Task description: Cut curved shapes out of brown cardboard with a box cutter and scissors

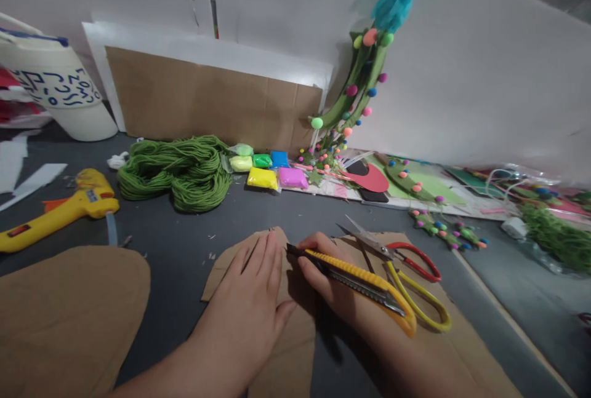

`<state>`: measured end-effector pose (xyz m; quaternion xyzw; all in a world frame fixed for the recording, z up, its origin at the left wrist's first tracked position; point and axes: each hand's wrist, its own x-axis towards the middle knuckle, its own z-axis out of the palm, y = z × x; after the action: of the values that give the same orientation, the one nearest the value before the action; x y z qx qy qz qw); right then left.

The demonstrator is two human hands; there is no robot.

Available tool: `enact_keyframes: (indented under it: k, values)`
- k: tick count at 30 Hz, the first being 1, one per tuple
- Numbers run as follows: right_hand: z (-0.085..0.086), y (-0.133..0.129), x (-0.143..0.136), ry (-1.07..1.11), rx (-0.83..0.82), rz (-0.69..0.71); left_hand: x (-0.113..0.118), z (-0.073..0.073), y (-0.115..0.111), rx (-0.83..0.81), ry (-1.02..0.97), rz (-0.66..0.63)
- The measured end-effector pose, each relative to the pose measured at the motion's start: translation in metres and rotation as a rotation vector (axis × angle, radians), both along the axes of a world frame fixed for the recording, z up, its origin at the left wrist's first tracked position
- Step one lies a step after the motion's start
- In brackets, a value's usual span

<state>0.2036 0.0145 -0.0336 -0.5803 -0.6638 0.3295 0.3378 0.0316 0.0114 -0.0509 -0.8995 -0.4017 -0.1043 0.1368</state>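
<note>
Left hand (253,281): palm down on the central cardboard (289,355), grip unclosed, fingers straight. Right hand (335,287): grip clamped on the yellow cutter (355,278), its blade end near the cardboard's upper right edge. Bare counter (178,250): one strip at nine o'clock, bounded by the left cardboard (69,318); another at twelve, reaching the clay packets (263,178). Scissors (390,253): three o'clock, lying over the right cardboard (457,330). Cut off: all three cardboards below, glue gun (87,201) at ten. Obscured: scissor parts behind the cutter; cardboard under the left palm. Blade contact: cannot tell.
</note>
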Motion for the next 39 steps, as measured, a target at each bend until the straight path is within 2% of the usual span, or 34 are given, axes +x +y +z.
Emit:
enact_keyframes:
  k: [9, 13, 22, 30, 39]
  values:
    - [-0.005, 0.001, -0.004, -0.026, -0.012, -0.025, -0.001, -0.002, -0.002, 0.053, -0.008, -0.014]
    - [-0.007, 0.002, -0.005, -0.010, -0.011, -0.020, 0.000, -0.002, -0.002, 0.046, -0.011, 0.006]
    - [0.001, -0.001, 0.001, 0.003, 0.013, 0.001, 0.000, 0.000, -0.002, 0.033, -0.038, 0.011]
    - [-0.006, 0.001, -0.004, -0.012, -0.026, 0.014, 0.001, 0.000, -0.003, -0.009, -0.030, 0.018]
    - [0.004, -0.002, 0.001, -0.031, -0.004, 0.006, 0.000, -0.004, -0.003, 0.015, -0.007, 0.023]
